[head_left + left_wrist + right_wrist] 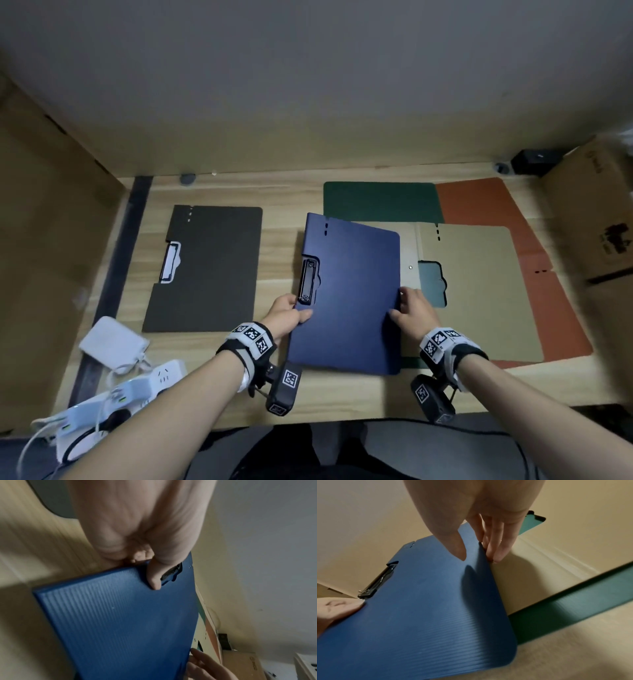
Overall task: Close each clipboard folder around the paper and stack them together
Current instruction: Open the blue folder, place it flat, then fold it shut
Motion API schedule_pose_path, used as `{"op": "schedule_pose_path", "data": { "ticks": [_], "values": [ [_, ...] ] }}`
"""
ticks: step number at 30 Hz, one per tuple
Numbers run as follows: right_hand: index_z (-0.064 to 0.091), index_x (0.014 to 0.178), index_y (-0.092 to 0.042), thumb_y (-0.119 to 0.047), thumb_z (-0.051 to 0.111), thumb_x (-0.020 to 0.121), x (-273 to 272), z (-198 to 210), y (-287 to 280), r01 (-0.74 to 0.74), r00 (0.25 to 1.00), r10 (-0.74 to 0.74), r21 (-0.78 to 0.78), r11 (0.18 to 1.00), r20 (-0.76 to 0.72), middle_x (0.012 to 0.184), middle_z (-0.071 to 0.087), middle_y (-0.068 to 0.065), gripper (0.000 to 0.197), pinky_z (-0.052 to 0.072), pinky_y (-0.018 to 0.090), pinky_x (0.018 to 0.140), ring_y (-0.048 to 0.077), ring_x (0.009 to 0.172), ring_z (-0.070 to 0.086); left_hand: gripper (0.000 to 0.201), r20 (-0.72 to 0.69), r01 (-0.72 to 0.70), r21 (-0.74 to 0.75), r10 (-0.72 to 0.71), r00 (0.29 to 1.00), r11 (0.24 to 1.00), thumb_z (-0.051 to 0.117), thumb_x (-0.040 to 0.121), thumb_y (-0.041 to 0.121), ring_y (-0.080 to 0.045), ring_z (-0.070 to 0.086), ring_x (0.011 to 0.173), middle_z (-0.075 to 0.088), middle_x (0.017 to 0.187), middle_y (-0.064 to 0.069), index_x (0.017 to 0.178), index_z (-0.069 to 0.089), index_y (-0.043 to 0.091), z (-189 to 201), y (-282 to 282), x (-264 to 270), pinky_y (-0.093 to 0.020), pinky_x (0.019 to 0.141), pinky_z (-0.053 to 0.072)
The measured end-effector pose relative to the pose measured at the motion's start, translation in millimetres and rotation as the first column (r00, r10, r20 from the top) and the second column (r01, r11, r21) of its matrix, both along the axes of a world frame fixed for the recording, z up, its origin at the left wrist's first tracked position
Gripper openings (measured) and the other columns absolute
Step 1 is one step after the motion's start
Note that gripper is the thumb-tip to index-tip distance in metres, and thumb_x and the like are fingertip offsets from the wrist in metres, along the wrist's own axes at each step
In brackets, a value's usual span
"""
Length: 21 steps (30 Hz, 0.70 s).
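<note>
A closed blue clipboard folder is held a little above the table between both hands. My left hand pinches its left edge just below the black clip, thumb on top. My right hand pinches the right edge, thumb on the cover and fingers underneath. A closed dark brown folder lies flat at the left. A tan folder lies on a green one and an orange one at the right.
The wooden table has a wall behind it. A white power strip, adapters and cables crowd the front left corner. A cardboard box stands at the right edge, with a small black device behind it.
</note>
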State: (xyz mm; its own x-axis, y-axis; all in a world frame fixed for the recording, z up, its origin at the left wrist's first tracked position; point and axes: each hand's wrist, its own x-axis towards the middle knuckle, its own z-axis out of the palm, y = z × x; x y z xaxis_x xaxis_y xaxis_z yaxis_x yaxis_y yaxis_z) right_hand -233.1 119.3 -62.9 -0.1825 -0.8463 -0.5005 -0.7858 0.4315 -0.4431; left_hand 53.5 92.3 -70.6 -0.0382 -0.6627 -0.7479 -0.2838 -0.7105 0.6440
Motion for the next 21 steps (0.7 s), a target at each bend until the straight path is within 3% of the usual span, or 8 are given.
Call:
{"op": "schedule_pose_path", "data": {
  "ticks": [2,6,7,11,14,18,21],
  "values": [
    [0.047,0.134,-0.01,-0.026,0.067,0.084,12.4,5.3,-7.6,-0.016,1.0,0.017,-0.025,1.0,0.022,0.131,0.052,0.014,0.056,0.043,0.039,0.103,0.032,0.118,0.055,0.024,-0.038,-0.015,-0.03,0.014,0.999,0.999,0.062,0.089,-0.005,-0.025,0.064,0.095,0.067,0.116,-0.021,0.111,0.056,0.002,5.1,-5.8,13.4,-0.028,0.074,0.054],
    [0.046,0.134,-0.016,-0.029,0.072,0.081,47.1,14.9,-29.5,-0.009,0.995,0.019,-0.102,0.995,0.1,0.133,0.057,0.01,0.06,0.046,0.041,0.102,0.029,0.119,0.058,0.045,-0.049,-0.079,-0.035,0.077,0.996,0.996,0.07,0.082,0.004,-0.029,0.065,0.109,0.066,0.122,-0.019,0.124,0.053,-0.002,10.7,-17.0,54.3,-0.041,0.095,0.054],
    [0.045,0.135,-0.016,-0.029,0.074,0.08,57.2,15.4,-36.3,-0.008,0.993,0.021,-0.113,0.994,0.114,0.132,0.058,0.01,0.064,0.047,0.041,0.1,0.029,0.117,0.059,0.045,-0.047,-0.102,-0.039,0.1,0.994,0.994,0.068,0.084,0.001,-0.029,0.065,0.107,0.066,0.121,-0.02,0.125,0.052,-0.003,12.1,-19.7,65.0,-0.042,0.095,0.053],
    [0.049,0.132,-0.015,-0.027,0.08,0.074,104.9,13.6,-66.9,-0.04,0.985,0.067,-0.168,0.985,0.16,0.127,0.061,0.009,0.067,0.048,0.04,0.095,0.03,0.112,0.06,0.027,-0.002,-0.206,-0.133,0.208,0.978,0.969,0.062,0.088,-0.008,-0.027,0.066,0.09,0.069,0.105,-0.02,0.114,0.056,-0.001,14.7,-34.8,109.5,-0.037,0.083,0.054],
    [0.052,0.129,-0.016,-0.023,0.082,0.072,147.1,7.1,-87.8,-0.056,0.974,0.097,-0.194,0.979,0.207,0.127,0.062,0.009,0.065,0.049,0.043,0.097,0.03,0.116,0.059,0.024,0.054,-0.274,-0.185,0.288,0.956,0.944,0.066,0.087,-0.004,-0.028,0.065,0.099,0.069,0.107,-0.017,0.109,0.062,0.004,12.1,-44.4,147.8,-0.038,0.089,0.054],
    [0.048,0.132,-0.013,-0.018,0.084,0.071,204.3,-5.2,-109.1,-0.1,0.959,0.149,-0.203,0.974,0.242,0.132,0.058,0.011,0.071,0.045,0.041,0.102,0.031,0.123,0.054,0.054,0.194,-0.352,-0.256,0.405,0.894,0.9,0.075,0.082,0.004,-0.026,0.056,0.122,0.059,0.132,-0.007,0.132,0.057,0.002,11.0,-52.0,199.2,-0.042,0.109,0.044],
    [0.042,0.137,-0.011,-0.019,0.083,0.072,243.6,-14.7,-117.9,-0.172,0.953,0.212,-0.188,0.967,0.218,0.135,0.052,0.014,0.077,0.04,0.037,0.103,0.031,0.127,0.048,0.053,0.255,-0.391,-0.285,0.462,0.849,0.875,0.077,0.081,0.008,-0.02,0.054,0.12,0.055,0.124,0.001,0.131,0.06,0.006,6.3,-56.6,236.5,-0.039,0.108,0.044]
  ]
}}
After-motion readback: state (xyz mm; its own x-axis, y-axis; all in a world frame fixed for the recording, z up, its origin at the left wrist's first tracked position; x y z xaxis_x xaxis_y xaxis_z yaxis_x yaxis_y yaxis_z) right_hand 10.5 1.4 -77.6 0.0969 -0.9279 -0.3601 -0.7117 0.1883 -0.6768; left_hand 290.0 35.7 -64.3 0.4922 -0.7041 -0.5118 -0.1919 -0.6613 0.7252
